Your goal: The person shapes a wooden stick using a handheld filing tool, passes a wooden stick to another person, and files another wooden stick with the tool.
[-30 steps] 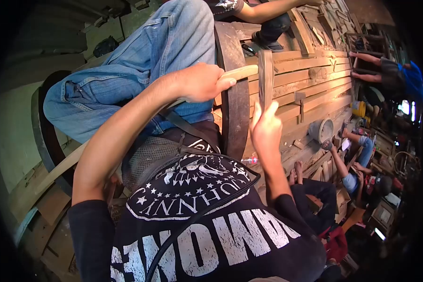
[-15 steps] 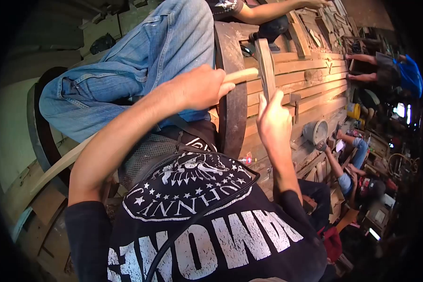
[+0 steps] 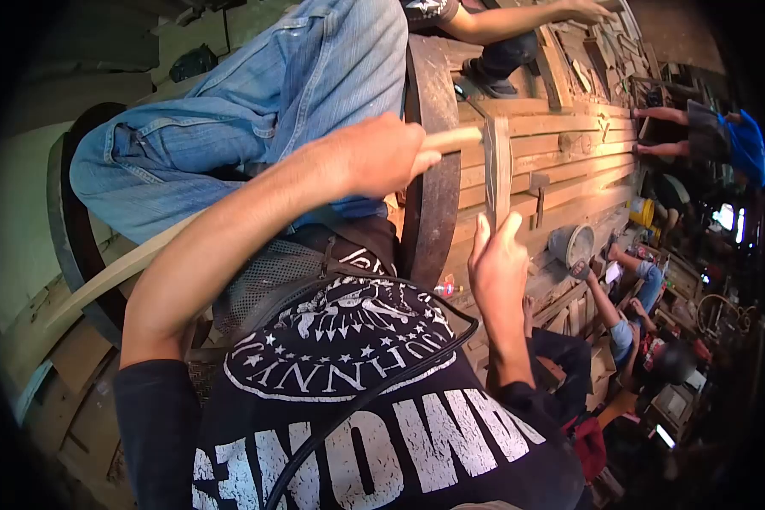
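My left hand (image 3: 385,155) is closed around a pale wooden stick (image 3: 455,139), whose end sticks out to the right. Behind my left forearm a long pale strip (image 3: 127,268) runs toward the lower left; whether it is the same piece is hidden. My right hand (image 3: 498,259) grips the lower end of a flat, grey-streaked wooden piece (image 3: 497,166), held upright in view with the thumb raised. The stick's tip meets or lies just beside the flat piece's left face. Under the stick stands a dark curved rim (image 3: 433,187).
Beyond lie wooden planks (image 3: 569,166) with a hammer (image 3: 539,197) on them. A grey bucket (image 3: 572,245) stands to the right. One person's arm (image 3: 510,21) reaches across the top; other people sit and stand at the right.
My right hand and the flat piece first rose in view, then came down toward my body. My left hand keeps its hold on the stick; the view has shifted slightly.
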### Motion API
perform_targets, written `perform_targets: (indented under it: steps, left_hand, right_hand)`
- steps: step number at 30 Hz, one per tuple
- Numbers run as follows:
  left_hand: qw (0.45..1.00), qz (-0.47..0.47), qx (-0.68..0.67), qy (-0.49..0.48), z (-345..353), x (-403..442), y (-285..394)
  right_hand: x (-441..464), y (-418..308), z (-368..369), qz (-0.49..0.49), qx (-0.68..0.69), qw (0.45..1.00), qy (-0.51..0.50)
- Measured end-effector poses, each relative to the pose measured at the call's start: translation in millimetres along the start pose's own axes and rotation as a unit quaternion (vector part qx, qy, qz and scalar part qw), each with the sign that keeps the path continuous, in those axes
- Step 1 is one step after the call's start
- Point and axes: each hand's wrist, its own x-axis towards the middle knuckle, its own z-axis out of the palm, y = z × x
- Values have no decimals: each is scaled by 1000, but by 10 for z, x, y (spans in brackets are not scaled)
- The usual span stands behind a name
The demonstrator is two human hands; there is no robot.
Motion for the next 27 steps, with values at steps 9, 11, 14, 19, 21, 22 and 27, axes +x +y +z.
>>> perform_targets:
  steps: [9,11,14,19,21,22,27]
  left_hand:
    - [1000,-7,-5,5,21,-9,17]
    - [1000,27,-7,2,34,19,-24]
    - [1000,25,5,8,39,26,-2]
    - [1000,7,1,8,16,-4,9]
    - [1000,21,0,5,13,-9,6]
    - [1000,22,2,13,37,-5,0]
    - [1000,12,17,0,-18,16,17]
  right_hand:
    - [-93,49,-43,-17,-18,1000,-6]
    - [-12,-27,-9,0,-14,1000,-4]
    - [240,-58,0,-72,-3,996,61]
    - [-10,-15,-63,-28,1,1000,-8]
    - [-41,-56,-45,-21,5,1000,5]
    - [107,-46,20,-28,16,999,0]
    - [255,-104,-43,-98,-25,994,40]
